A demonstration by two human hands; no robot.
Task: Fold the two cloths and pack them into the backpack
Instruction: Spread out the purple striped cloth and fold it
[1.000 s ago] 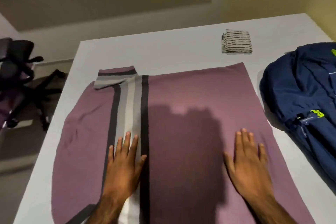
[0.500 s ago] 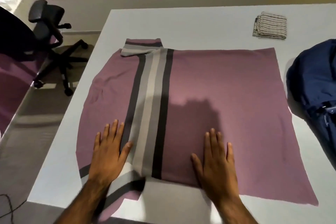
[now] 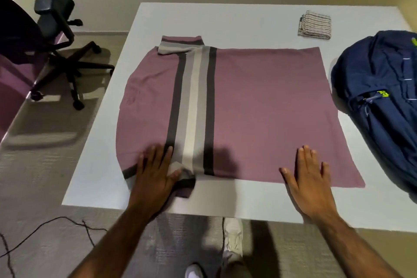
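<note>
A mauve cloth point(image 3: 259, 108) with grey, pale and dark stripes lies spread flat on the white table point(image 3: 225, 16). My left hand point(image 3: 155, 178) presses flat on its near left corner, beside the stripes, where a small flap is tucked under. At the near right edge my right hand point(image 3: 309, 183) lies flat with fingers spread, half on the cloth and half on the table. A small folded striped cloth point(image 3: 314, 25) rests at the far right. The dark blue backpack point(image 3: 383, 97) lies at the right edge, apart from both hands.
A black office chair point(image 3: 54, 36) stands on the floor to the left of the table. A thin cable point(image 3: 45, 225) trails on the floor near the table's front left corner. My shoes point(image 3: 232, 239) show below the front edge.
Both hands have slid toward me along the mauve cloth to its near edge. The view has tilted down, and the table's front edge and the floor now show.
</note>
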